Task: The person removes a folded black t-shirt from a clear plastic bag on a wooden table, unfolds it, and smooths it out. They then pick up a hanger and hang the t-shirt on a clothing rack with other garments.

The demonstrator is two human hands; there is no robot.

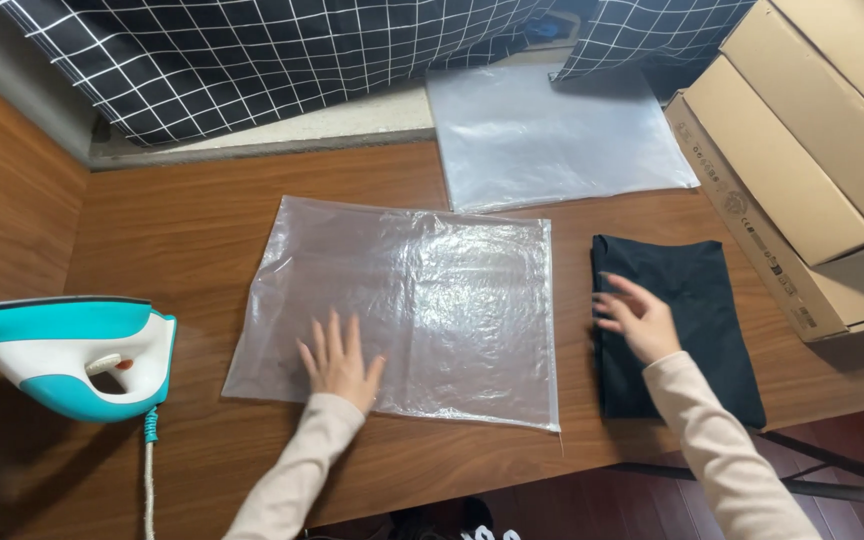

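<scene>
Brown wood-grain covers the surface (202, 230) before us, and a black cloth with white grid lines (252, 60) hangs along its far edge. We see the left hand (337, 365) lying flat, fingers spread, on the near edge of a clear plastic bag (422, 300); the grip is open and only presses the film down. The bag is thin, glossy and a little wrinkled, roughly square, and it lies in the middle of the surface. The right hand (637, 318) is open too, fingers loosely bent, touching the folded black garment (677, 325), which lies just beside the bag on its right side. The garment looks soft and matte, folded into a neat rectangle.

We judge that the bag is being held flat while the garment is taken. Lifting the garment asks for a grasp that keeps its fold, and the slippery film needs steady pressure.

A second plastic bag (552, 130) lies farther back, cardboard boxes (802, 150) stand at the right, and a teal and white iron (72, 350) rests at the left.
</scene>
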